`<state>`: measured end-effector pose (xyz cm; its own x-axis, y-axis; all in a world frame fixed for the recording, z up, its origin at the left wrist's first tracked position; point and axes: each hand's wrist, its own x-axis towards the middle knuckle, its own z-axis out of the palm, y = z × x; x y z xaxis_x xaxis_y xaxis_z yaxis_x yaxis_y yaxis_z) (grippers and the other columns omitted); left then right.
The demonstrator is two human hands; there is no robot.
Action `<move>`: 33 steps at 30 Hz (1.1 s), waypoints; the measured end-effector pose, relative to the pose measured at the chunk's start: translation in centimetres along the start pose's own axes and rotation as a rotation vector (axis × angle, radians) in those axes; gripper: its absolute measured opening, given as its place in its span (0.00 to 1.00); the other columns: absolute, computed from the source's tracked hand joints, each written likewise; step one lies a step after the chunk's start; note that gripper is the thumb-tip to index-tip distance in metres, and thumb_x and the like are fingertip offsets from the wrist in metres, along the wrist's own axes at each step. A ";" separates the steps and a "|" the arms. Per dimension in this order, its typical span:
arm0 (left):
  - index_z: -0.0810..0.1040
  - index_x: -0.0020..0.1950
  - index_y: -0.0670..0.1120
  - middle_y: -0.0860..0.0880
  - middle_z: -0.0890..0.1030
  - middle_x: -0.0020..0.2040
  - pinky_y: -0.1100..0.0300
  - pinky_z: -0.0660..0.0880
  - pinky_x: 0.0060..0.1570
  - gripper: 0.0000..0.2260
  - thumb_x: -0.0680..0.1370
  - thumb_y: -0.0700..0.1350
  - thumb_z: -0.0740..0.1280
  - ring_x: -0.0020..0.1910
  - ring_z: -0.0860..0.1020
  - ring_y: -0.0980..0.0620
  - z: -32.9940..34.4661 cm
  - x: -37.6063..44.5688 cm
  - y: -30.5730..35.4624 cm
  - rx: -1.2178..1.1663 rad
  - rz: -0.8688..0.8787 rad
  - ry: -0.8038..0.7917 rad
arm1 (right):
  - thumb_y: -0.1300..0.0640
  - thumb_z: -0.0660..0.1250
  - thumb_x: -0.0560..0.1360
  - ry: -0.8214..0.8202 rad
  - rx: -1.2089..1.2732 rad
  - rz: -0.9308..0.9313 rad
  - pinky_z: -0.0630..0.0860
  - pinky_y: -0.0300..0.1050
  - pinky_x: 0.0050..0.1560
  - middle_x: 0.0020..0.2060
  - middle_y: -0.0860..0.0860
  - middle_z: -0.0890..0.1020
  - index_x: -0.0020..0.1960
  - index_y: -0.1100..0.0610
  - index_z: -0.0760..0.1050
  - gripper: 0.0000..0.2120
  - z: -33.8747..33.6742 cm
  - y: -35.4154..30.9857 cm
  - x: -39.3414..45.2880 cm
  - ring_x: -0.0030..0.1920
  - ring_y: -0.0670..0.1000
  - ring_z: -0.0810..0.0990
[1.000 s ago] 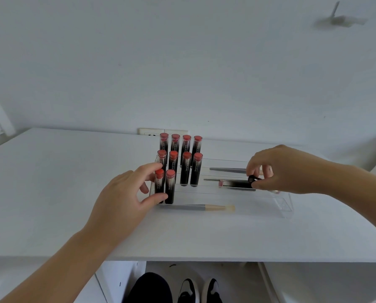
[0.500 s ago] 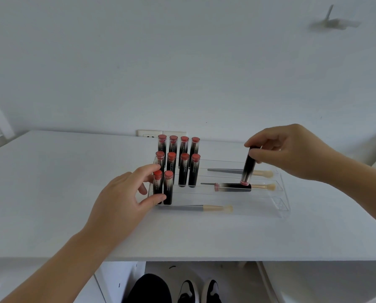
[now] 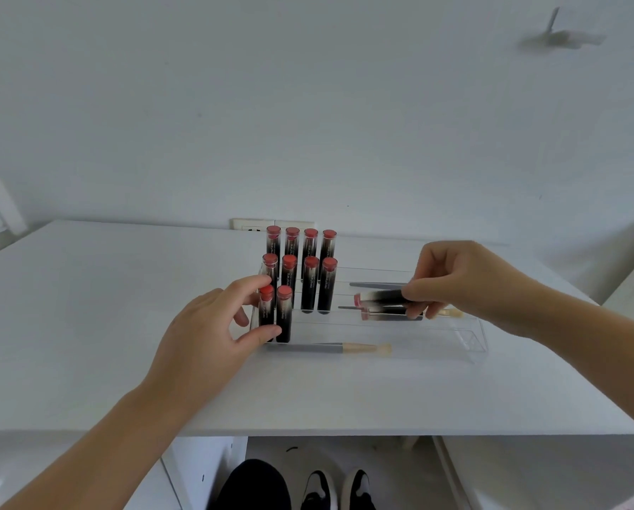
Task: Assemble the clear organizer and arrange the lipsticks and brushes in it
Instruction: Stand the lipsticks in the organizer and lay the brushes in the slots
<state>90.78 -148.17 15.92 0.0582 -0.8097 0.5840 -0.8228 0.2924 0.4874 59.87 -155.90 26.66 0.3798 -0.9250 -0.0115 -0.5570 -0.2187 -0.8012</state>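
Observation:
A clear tiered organizer (image 3: 474, 343) stands on the white table (image 3: 87, 311). Several red-capped black lipsticks (image 3: 310, 288) stand upright in its left part. My left hand (image 3: 205, 336) grips the front-left lipstick (image 3: 266, 307) between thumb and index finger. My right hand (image 3: 466, 281) pinches another lipstick (image 3: 379, 297) by its black end and holds it level just above the middle tier, red end pointing left. Under it one more lipstick (image 3: 387, 315) lies on that tier. Brushes lie along the front tier (image 3: 330, 348), the middle tier (image 3: 451, 313) and the back tier (image 3: 376, 285).
A wall socket (image 3: 251, 224) sits behind the table at the wall. The table's front edge runs below my arms, with my shoes (image 3: 337, 489) on the floor under it. A white surface (image 3: 632, 288) adjoins the table on the right.
My right hand lifted a lipstick off the middle tier, held it upright with the red end down, then lowered it and turned it level. My left hand stayed on the front-left lipstick.

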 end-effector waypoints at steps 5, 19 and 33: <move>0.72 0.69 0.62 0.61 0.79 0.45 0.67 0.69 0.45 0.27 0.71 0.57 0.76 0.46 0.78 0.59 0.0 0.0 0.0 -0.008 0.000 -0.006 | 0.63 0.70 0.76 -0.108 0.344 0.135 0.81 0.43 0.36 0.42 0.65 0.86 0.44 0.62 0.75 0.04 1.2 0.9 0.2 0.38 0.58 0.86; 0.78 0.63 0.49 0.56 0.78 0.48 0.70 0.70 0.40 0.18 0.77 0.56 0.70 0.35 0.74 0.54 -1.4 0.4 3.6 -0.214 0.230 0.232 | 0.56 0.81 0.67 -0.443 0.802 0.022 0.81 0.45 0.45 0.49 0.64 0.85 0.57 0.57 0.84 0.19 4.3 1.9 -1.2 0.45 0.57 0.86; 0.85 0.52 0.62 0.60 0.86 0.45 0.69 0.78 0.43 0.10 0.72 0.54 0.73 0.41 0.83 0.55 -2.2 1.5 6.8 -0.579 -0.036 0.014 | 0.52 0.70 0.78 -0.122 -0.072 -0.250 0.77 0.33 0.45 0.47 0.37 0.86 0.55 0.44 0.84 0.08 5.4 0.8 -1.4 0.49 0.39 0.83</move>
<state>86.54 -146.26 21.50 0.0910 -0.8189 0.5667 -0.3773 0.4983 0.7806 62.89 -153.09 22.82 0.5957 -0.7962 0.1058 -0.4839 -0.4609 -0.7440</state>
